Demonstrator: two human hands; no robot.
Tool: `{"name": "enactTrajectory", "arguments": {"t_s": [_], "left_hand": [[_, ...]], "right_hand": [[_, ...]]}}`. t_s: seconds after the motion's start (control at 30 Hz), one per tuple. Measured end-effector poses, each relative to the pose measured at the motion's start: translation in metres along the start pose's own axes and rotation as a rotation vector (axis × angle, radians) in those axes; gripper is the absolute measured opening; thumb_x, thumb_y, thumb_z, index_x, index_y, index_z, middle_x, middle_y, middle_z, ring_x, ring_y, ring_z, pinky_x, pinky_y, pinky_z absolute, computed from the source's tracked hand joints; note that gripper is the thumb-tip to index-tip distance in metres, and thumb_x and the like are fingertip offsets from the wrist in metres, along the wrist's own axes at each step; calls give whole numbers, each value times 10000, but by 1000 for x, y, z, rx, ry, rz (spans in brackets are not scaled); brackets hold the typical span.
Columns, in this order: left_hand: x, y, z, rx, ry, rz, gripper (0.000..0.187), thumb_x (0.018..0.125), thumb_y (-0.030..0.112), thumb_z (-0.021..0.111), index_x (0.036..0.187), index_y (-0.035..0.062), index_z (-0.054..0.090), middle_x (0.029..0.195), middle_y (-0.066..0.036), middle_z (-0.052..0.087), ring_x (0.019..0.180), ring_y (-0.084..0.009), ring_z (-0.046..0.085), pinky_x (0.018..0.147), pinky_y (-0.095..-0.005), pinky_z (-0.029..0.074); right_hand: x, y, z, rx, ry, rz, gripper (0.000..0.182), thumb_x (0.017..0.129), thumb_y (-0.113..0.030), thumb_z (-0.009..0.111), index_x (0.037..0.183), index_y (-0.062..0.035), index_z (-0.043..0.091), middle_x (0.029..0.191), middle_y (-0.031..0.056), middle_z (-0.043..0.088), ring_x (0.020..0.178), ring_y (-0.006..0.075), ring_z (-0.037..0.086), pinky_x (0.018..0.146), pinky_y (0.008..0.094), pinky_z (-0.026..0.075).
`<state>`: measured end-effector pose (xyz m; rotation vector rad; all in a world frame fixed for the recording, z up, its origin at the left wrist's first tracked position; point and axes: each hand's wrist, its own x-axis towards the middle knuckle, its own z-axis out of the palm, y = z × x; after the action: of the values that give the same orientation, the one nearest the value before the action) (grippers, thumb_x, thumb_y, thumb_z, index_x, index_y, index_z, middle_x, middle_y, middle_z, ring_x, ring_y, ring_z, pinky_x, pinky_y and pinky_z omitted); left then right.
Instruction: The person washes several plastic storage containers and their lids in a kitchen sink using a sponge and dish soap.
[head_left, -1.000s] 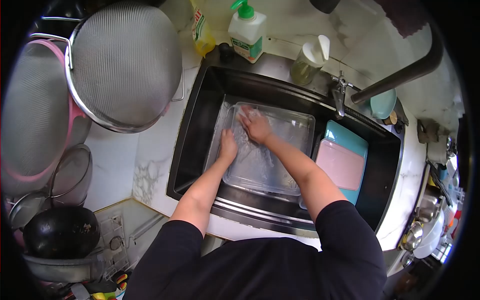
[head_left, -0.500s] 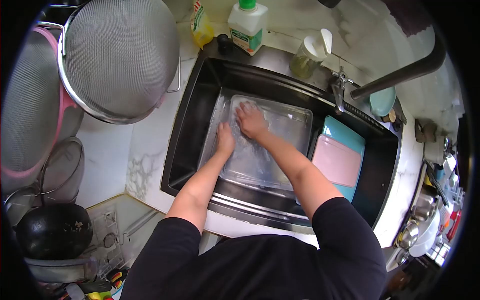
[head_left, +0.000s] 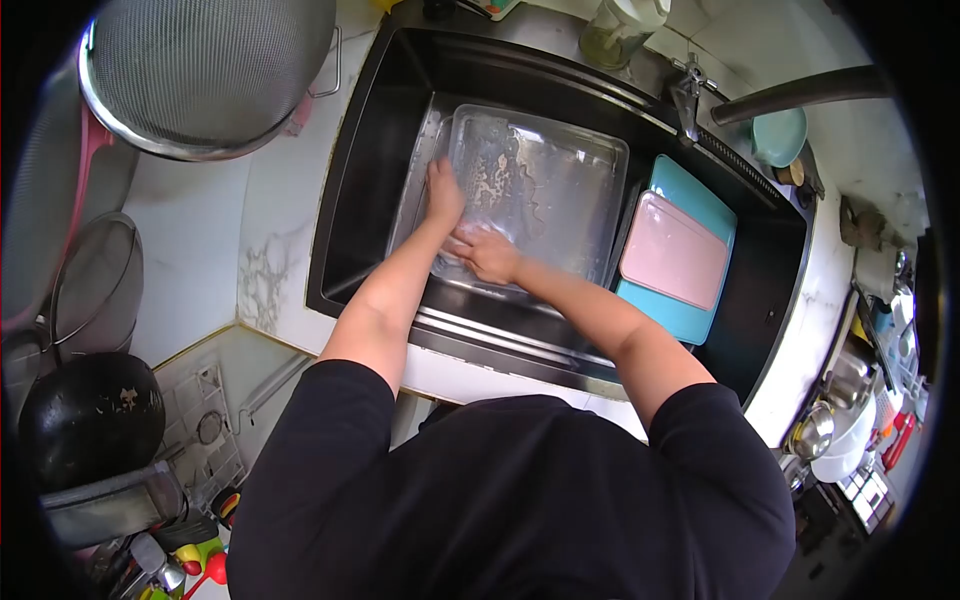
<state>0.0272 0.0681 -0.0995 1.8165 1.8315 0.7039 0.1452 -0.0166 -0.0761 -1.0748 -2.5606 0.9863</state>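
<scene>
A clear plastic tray point(head_left: 570, 205), wet with foamy patches and drops, lies in the left part of the dark sink point(head_left: 350, 215). My left hand point(head_left: 443, 197) grips its left edge, some of the fingers hidden at the rim. Low on the tray's near left corner, my right hand point(head_left: 487, 255) rests with its fingers spread over the wet surface, slightly smeared by motion. To the right of the tray, a pink lid-like panel point(head_left: 672, 250) lies on a larger blue one point(head_left: 680, 178) inside the sink.
The faucet point(head_left: 690, 95) and its dark spout point(head_left: 800, 95) reach over the sink's right back. A lidded clear jug point(head_left: 615, 35) stands on the back ledge. Large mesh strainers point(head_left: 210, 70) hang at the left, above a black pan point(head_left: 92, 422). Bowls and utensils point(head_left: 850, 410) crowd the far right.
My right hand has slid from the upper left of the tray down to its near left corner. My left hand stays at the left edge. The whole view has shifted, scene moving upward.
</scene>
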Motion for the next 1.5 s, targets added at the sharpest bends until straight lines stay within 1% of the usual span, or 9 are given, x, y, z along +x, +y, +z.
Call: {"name": "enactTrajectory", "arguments": {"t_s": [0.23, 0.43, 0.7, 0.83, 0.9, 1.0, 1.23, 1.37, 1.5], "left_hand": [[-1, 8, -2, 1, 8, 23, 465, 617, -149, 442, 1067, -35, 408, 1030, -242, 418, 990, -409, 411, 866, -416, 353], [0, 8, -10, 37, -39, -14, 501, 613, -139, 450, 1101, -35, 410, 1042, -237, 438, 1000, -407, 421, 868, -403, 361], [3, 1, -3, -8, -17, 14, 479, 617, -136, 430, 1085, -40, 410, 1037, -241, 426, 984, -407, 418, 865, -405, 355], [1, 4, -3, -19, 4, -14, 474, 627, -132, 416, 1092, -39, 410, 1041, -245, 423, 988, -411, 414, 868, -404, 353], [1, 2, -3, -40, -21, -32, 540, 601, -104, 531, 1114, 3, 399, 1068, -225, 422, 1018, -412, 399, 894, -426, 339], [1, 3, -5, -11, -31, -28, 451, 662, -104, 449, 1106, -31, 413, 1043, -245, 430, 992, -411, 420, 860, -417, 357], [4, -7, 1, 110, 20, 26, 432, 673, -64, 502, 1094, -2, 429, 1019, -227, 445, 971, -400, 428, 823, -439, 367], [1, 1, -5, 128, -25, -8, 406, 686, -66, 492, 1082, -1, 429, 1006, -223, 448, 966, -392, 430, 823, -432, 371], [2, 2, -6, 127, -30, 17, 420, 671, -79, 490, 1078, -4, 427, 1004, -221, 447, 964, -390, 429, 834, -423, 369]], "right_hand": [[-7, -2, -3, 29, -238, -149, 529, 710, -73, 488, 1223, -202, 462, 1371, 49, 290, 1269, 266, 249, 1006, 442, 244], [-18, 28, -23, 7, -326, -369, 424, 715, -104, 517, 1132, -171, 550, 1353, 38, 317, 1274, 266, 245, 1010, 403, 269], [14, 1, 5, 29, -43, -110, 340, 808, -192, 448, 1132, -246, 539, 1177, 73, 447, 1143, 259, 374, 976, 385, 271], [9, 3, 5, -141, 65, -204, 337, 772, -209, 501, 1103, -209, 565, 1168, 103, 445, 1120, 281, 387, 958, 389, 296], [10, 7, 1, -28, 157, -104, 330, 746, -177, 524, 1071, -182, 580, 1178, 109, 451, 1139, 300, 382, 955, 412, 304], [17, 26, -20, -209, 371, -36, 351, 723, -152, 534, 1070, -179, 573, 1215, 113, 439, 1170, 317, 365, 950, 439, 309], [18, 95, -69, -396, 489, 248, 405, 769, -202, 495, 1173, -187, 496, 1287, 114, 377, 1220, 304, 304, 986, 474, 255], [-18, 106, -67, -436, 542, 574, 392, 807, -187, 450, 1198, -171, 475, 1298, 143, 351, 1229, 333, 279, 991, 473, 244], [-23, 116, -66, -366, 953, 898, 460, 794, -175, 480, 1241, -88, 412, 1281, 261, 323, 1208, 404, 283, 979, 482, 241]]}}
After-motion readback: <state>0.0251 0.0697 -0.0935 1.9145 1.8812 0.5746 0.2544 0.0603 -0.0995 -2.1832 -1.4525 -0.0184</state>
